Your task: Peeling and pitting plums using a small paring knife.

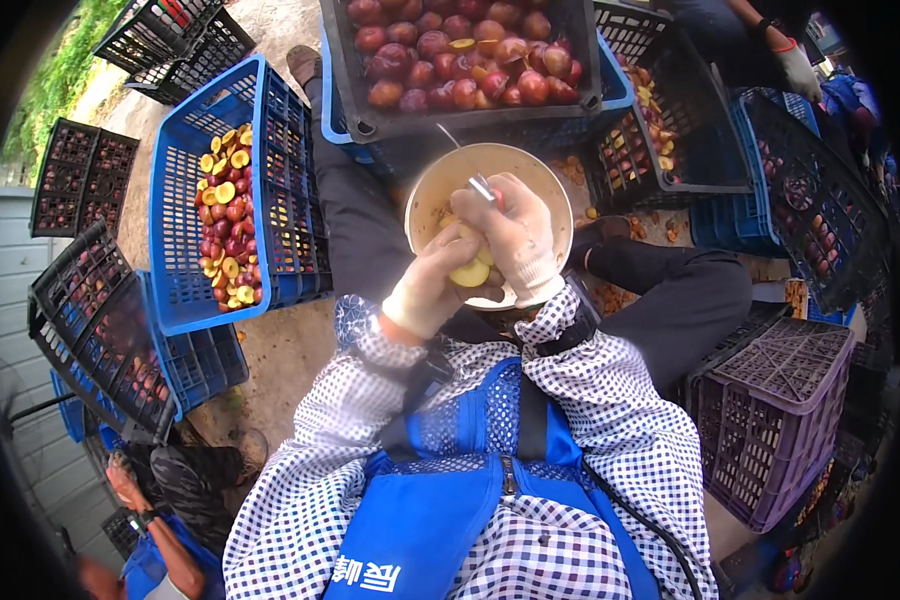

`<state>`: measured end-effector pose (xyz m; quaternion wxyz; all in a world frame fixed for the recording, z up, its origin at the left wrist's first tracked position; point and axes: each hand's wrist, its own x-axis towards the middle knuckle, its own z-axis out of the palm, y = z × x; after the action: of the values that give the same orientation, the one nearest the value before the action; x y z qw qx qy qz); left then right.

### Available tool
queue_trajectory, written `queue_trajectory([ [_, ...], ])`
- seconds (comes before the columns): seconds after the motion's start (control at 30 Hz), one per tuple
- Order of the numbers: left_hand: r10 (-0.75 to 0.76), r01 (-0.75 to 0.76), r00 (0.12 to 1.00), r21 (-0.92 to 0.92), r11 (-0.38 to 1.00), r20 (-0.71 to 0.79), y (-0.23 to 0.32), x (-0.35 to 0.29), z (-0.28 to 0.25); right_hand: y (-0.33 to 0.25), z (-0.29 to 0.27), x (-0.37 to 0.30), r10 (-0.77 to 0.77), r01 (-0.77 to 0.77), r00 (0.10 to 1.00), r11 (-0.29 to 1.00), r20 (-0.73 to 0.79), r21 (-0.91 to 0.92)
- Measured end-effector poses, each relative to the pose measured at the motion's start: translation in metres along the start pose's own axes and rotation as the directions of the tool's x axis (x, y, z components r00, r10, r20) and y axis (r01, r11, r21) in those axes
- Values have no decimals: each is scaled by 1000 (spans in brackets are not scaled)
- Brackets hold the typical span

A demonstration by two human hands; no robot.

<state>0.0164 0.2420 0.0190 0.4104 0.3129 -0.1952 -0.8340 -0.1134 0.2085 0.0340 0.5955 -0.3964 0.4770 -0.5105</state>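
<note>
Our white-gloved left hand grips round yellow-fleshed fruit; our white-gloved right hand, a slim metal knife toward eleven o'clock. We expect light, slippery flesh: hold its sides.

Concrete floor here is pretty cluttered round the edges tbh. Toward the right edge there's a purple plastic crate with a lattice top. Far left corner has stacked black crates, with greenery just past the floor. A pale slatted wall runs along the left edge, and there's a co-worker at the near left corner, camo trousers and all. Another person is over by the far right, rocking a red wristband and a light glove.
</note>
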Motion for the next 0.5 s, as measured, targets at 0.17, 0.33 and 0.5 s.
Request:
queue_trajectory([
  [0.17, 411, -392, 910, 212, 895, -54, 28, -49, -66, 2, 58, 3, -101, 97, 985, 995, 141, 30],
  [0.33, 646, -720, 694, -300, 626, -317, 94, -90, -135, 0, 39, -1, 159, -152, 981, 985, 109, -77],
  [0.5, 472, -411, 828, 243, 878, -304, 117, -7, -75, 23, -17, -14, 256, -258, 954, 966, -153, 8],
])
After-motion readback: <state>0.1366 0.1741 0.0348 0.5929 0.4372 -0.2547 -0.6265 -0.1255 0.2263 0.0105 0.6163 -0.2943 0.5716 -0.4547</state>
